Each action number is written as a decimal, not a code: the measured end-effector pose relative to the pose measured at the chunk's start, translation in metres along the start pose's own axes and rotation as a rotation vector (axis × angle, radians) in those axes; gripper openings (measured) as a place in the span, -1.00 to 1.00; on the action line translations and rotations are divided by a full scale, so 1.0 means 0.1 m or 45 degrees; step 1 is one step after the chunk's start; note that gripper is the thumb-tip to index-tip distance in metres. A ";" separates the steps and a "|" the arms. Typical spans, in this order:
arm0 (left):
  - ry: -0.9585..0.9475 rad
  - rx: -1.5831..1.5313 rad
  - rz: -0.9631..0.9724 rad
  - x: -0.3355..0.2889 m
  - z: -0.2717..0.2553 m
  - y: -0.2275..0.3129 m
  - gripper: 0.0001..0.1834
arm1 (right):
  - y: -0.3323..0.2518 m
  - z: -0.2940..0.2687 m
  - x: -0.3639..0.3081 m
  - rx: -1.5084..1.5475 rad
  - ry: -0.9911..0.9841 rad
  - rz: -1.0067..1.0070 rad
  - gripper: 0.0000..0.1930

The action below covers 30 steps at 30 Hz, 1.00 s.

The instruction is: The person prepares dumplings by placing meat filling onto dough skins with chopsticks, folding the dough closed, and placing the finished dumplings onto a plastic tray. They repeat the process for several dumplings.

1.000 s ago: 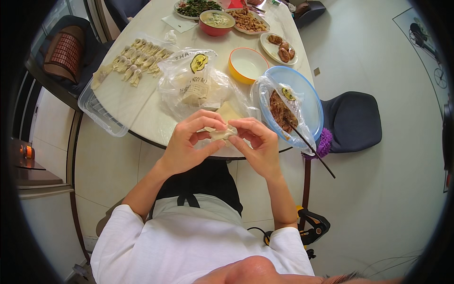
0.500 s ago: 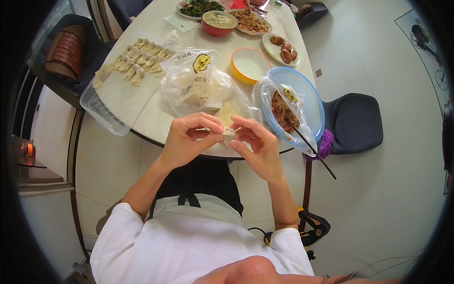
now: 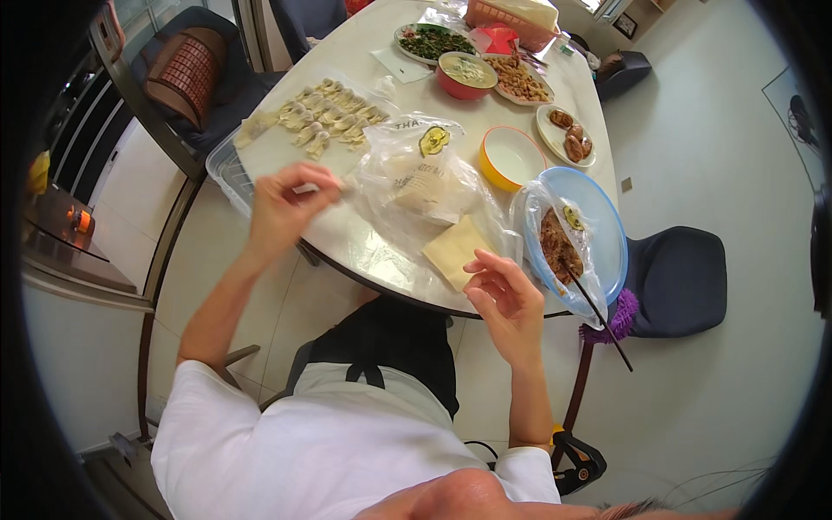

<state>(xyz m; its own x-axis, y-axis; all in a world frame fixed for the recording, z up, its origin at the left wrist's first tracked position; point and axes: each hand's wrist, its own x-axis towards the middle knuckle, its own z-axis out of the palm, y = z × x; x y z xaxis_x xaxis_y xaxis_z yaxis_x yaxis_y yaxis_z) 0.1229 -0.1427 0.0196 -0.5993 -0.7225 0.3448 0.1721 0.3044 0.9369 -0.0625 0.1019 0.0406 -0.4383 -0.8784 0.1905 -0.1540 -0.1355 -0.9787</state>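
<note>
My left hand point(image 3: 293, 204) is over the left part of the table, its fingers pinched together. A small pale bit of a wonton shows at the fingertips, smeared by motion. My right hand point(image 3: 505, 299) is open, fingers apart and slightly curled, by the stack of yellow wrappers point(image 3: 459, 250) at the table's near edge. Several folded wontons point(image 3: 325, 113) lie in rows to the far left. Beyond the wrappers rests a clear plastic bag point(image 3: 420, 173). Brown meat filling point(image 3: 559, 247) sits in a bagged blue basin point(image 3: 607, 217), a dark chopstick point(image 3: 601, 316) leaning out of it.
An orange bowl point(image 3: 511, 159) of pale liquid stands behind the wrappers. Farther back are a red bowl point(image 3: 465, 91), a plate of greens point(image 3: 433, 43) and a plate of brown pieces point(image 3: 568, 139). A clear plastic box point(image 3: 230, 178) juts past the table's left edge. Dark chairs point(image 3: 680, 282) stand around.
My hands have parted. The left one has swung left, toward the wontons, with the wonton both were pinching; the right has opened beside the wrappers. The view has shifted too.
</note>
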 end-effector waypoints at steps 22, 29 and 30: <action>-0.592 1.622 0.839 0.79 -0.49 -0.67 -0.93 | 0.04 -0.03 -0.09 -0.094 -0.047 -0.112 -0.65; -0.294 1.185 0.329 0.65 -0.48 -0.30 -0.88 | 0.06 -0.08 -0.09 -0.114 -0.023 -0.092 -0.67; -0.273 1.102 0.088 0.66 -0.49 -0.27 -0.85 | 0.06 -0.08 -0.09 -0.122 -0.021 -0.091 -0.67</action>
<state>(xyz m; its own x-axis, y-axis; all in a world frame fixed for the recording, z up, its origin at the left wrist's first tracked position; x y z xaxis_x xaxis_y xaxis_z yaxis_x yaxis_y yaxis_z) 0.1171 -0.2292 0.0200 -0.7578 -0.5798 0.2992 -0.3851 0.7677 0.5122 -0.0671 0.1127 0.0340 -0.4087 -0.8755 0.2578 -0.2689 -0.1544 -0.9507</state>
